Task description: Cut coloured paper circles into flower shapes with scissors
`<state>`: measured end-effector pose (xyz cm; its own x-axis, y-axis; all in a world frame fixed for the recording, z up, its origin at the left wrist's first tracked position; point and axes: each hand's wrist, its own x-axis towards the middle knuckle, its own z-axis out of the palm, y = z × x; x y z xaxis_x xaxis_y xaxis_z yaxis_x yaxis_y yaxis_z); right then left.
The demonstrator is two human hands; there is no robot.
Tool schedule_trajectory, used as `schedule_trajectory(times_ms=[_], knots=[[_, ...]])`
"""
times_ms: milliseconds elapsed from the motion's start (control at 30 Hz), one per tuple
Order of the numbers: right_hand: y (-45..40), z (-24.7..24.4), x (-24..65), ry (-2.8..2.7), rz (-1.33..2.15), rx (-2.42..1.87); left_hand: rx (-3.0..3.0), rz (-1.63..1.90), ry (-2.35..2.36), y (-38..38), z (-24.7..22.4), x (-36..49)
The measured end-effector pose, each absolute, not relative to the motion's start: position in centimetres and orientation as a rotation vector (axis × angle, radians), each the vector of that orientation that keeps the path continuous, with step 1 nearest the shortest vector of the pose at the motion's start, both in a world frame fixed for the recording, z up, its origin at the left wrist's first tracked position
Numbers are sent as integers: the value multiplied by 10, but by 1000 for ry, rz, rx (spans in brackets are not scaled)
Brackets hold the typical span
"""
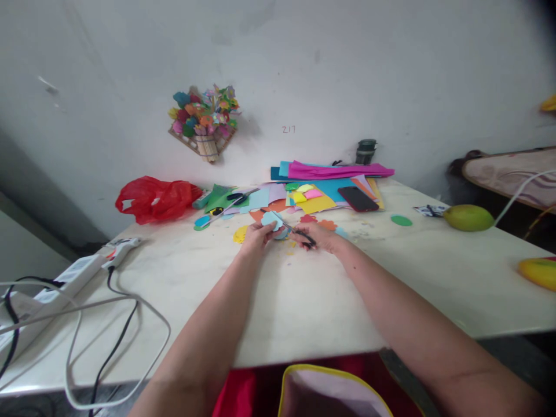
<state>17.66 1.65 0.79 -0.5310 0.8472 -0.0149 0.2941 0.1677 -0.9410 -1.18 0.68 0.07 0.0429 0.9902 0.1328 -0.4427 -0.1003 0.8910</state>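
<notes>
Yellow-edged pale cloth [332, 391] at the lap; trimming, by my judgement, in hand

Head view. Past the cloth spreads a white, faintly marbled tabletop [286, 307]. Near its middle, my left hand [258, 234] pinches a light-blue, scallop-edged paper flower [271, 220] between thumb and fingers. My right hand [321, 236] grips a pair of black-handled metal scissors [309, 238], fingers curled about the handle. The blades lie at the flower's right side; whether they bite into the paper, I cannot tell.

Step in hand: I judge it to be trimming the flower's outline. The next move calls for a firm left pinch, the paper turned to present its edge, and fingertips clear of the blades.

Count:
- Flower in my fingers: one outline; layers cannot be told.
- Scissors: one pair gripped; one further black-handled tool [236, 197], apparently scissors, lying behind on the left.
- Orange scalloped paper cutout [326, 225]: one, just beyond my right hand.
- Green oval paper piece [401, 220]: one.
- Black rectangular phone [357, 198]: one.
- Crumpled red plastic bag [158, 200]: one.
- Fruits: two, one green-yellow oval fruit [469, 218] and one yellow fruit [538, 274] at the right.
- Stacked coloured sheets: overlapping, not countable.
</notes>
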Motion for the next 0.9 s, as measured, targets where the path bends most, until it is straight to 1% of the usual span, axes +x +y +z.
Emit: schedule_trajectory(times_ms=[500, 900], knots=[[0, 26, 169, -1775, 1431, -1136, 943, 1431, 726, 6, 2, -11], [2, 24, 169, -1744, 1470, -1104, 930, 1423, 732, 6, 4, -10]])
